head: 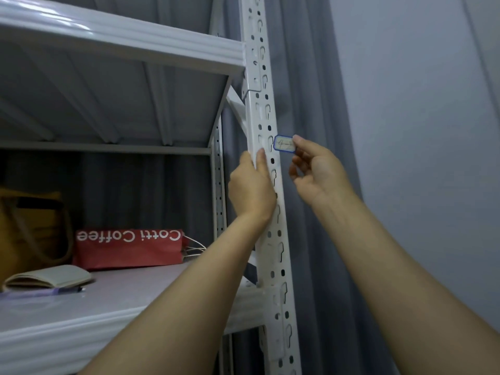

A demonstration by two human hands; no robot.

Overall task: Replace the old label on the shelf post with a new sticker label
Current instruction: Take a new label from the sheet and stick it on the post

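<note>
Sticker label [284,144]: small white paper rectangle with a blue border and handwritten marks, held at the right edge of the post, roughly midway between two shelves. Whether it is stuck to the metal or already free cannot be told.
Shelf post [255,104]: white perforated metal upright, rising the full height of the view.
Right hand [316,174]: thumb and forefinger pinch the sticker's right end, and the other fingers are loosely curled.
Left hand [251,188]: grips the post just below and left of the sticker, with the thumb on the side and one finger laid along the front face.
Handling: probably almost weightless, thin and floppy, with a tacky back. It is likely to curl, tear or cling to skin.
Where to hold: one short edge or corner looks best, keeping fingertips off most of the adhesive.
Lower shelf: red paper bag printed "Cotti Coffee" [130,250], open notebook [51,277] and yellow bag [32,226].
Backdrop: grey curtain [311,104] behind the post.
</note>
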